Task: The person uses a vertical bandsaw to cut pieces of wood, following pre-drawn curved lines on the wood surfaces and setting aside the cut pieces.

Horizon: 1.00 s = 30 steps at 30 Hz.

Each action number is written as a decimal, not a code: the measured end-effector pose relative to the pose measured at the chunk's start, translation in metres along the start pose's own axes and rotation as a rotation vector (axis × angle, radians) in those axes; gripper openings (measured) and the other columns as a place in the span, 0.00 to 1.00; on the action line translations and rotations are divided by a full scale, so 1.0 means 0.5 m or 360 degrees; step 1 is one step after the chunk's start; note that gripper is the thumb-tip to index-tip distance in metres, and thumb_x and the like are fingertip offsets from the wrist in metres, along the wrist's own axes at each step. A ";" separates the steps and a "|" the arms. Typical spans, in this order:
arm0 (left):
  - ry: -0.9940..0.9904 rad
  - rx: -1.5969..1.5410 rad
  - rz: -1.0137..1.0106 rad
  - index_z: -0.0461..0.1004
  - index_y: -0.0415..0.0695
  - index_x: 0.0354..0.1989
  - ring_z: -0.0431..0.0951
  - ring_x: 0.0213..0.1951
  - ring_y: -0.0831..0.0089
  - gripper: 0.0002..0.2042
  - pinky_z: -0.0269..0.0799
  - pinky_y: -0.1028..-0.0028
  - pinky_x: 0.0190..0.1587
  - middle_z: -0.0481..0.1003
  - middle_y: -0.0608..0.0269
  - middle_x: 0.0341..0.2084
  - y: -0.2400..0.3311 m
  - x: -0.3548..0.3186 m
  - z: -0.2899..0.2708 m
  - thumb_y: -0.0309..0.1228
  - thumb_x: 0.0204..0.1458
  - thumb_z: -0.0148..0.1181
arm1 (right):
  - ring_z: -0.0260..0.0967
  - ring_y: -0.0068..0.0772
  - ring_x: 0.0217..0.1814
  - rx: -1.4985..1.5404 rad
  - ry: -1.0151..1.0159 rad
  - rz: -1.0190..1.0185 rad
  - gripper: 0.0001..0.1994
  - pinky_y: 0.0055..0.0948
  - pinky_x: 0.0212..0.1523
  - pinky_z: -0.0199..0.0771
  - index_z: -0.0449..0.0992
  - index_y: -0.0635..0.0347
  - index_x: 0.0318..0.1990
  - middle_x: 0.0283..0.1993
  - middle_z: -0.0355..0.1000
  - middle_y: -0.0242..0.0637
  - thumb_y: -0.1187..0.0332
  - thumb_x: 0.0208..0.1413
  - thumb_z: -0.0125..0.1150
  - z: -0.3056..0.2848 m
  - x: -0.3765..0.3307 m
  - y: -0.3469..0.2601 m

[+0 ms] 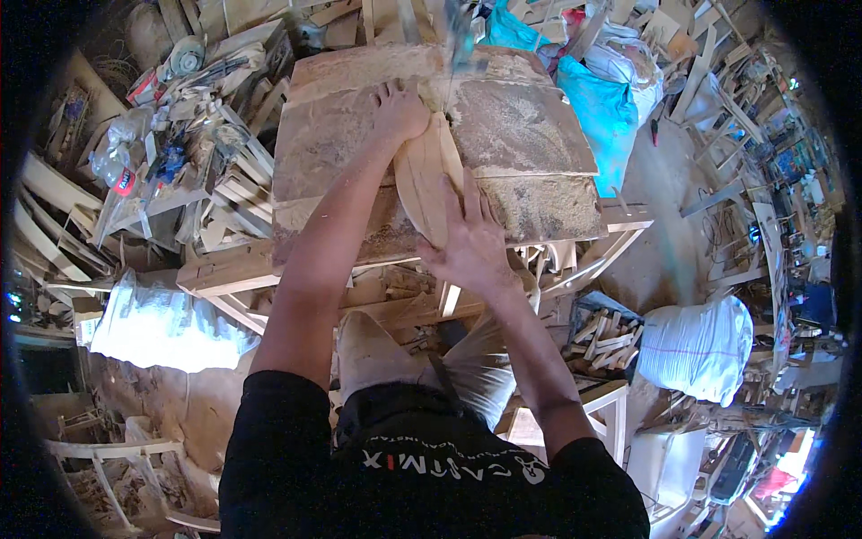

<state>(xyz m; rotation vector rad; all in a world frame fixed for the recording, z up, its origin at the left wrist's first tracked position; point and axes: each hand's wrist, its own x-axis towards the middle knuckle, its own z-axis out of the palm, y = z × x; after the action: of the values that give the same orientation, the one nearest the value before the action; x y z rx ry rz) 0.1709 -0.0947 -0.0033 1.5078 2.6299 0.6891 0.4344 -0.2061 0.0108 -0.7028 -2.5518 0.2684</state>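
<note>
In the head view, the person's bare left hand [404, 110] reaches far forward, and its arm is almost straight from the black short-sleeved shirt [386, 490]. The palm is turned down, the fingers are spread apart and point away from the body, and they are released, laid flat. The thumb side of this hand is close against the far end of a pale, long, leaf-shaped wooden board [420, 180].

The bare right hand [476, 247] is nearer to the body. Its forearm leans inward from the right, and the wrist is low above the near edge. Its fingers are stretched forward, a little apart, with the index finger lying on the board; the thumb is at the board's near end. I cannot tell if thumb and fingers pinch the wood or only press on it.

The board lies lengthwise, pointing away from the person, about in the middle of a brown, sawdust-covered wooden bench [530, 126]. Its narrow far end is just beside the left hand, below a blurred bluish object [462, 49] at the top.

Left of the bench there is a heap of scrap wood [242, 189]; at its right far corner stands a turquoise plastic bag [597, 117].
</note>
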 end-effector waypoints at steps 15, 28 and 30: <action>0.0018 -0.0037 0.0104 0.57 0.50 0.75 0.49 0.75 0.34 0.32 0.42 0.38 0.75 0.54 0.37 0.74 0.001 0.048 0.024 0.40 0.60 0.48 | 0.62 0.76 0.68 0.0000 0.0033 0.0150 0.50 0.56 0.63 0.73 0.56 0.71 0.73 0.73 0.50 0.74 0.57 0.45 0.74 0.016 0.037 -0.026; -0.0018 -0.0038 0.0271 0.57 0.46 0.74 0.48 0.75 0.35 0.32 0.45 0.39 0.74 0.56 0.38 0.73 -0.006 0.042 0.024 0.39 0.60 0.49 | 0.57 0.80 0.71 0.0040 0.0015 0.0157 0.50 0.62 0.64 0.70 0.53 0.68 0.75 0.74 0.48 0.74 0.58 0.47 0.73 0.024 0.035 -0.040; -0.0019 -0.0093 0.0253 0.57 0.46 0.75 0.49 0.75 0.36 0.32 0.44 0.40 0.75 0.57 0.39 0.73 -0.003 0.034 0.024 0.39 0.60 0.49 | 0.57 0.81 0.71 0.0051 0.0030 0.0175 0.50 0.62 0.65 0.69 0.52 0.68 0.75 0.73 0.47 0.76 0.59 0.47 0.73 0.028 0.031 -0.049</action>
<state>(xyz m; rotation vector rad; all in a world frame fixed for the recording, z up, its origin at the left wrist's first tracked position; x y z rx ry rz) 0.1637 -0.0767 -0.0116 1.7120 2.4782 0.7576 0.4053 -0.2197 0.0120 -0.8311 -2.4891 0.3369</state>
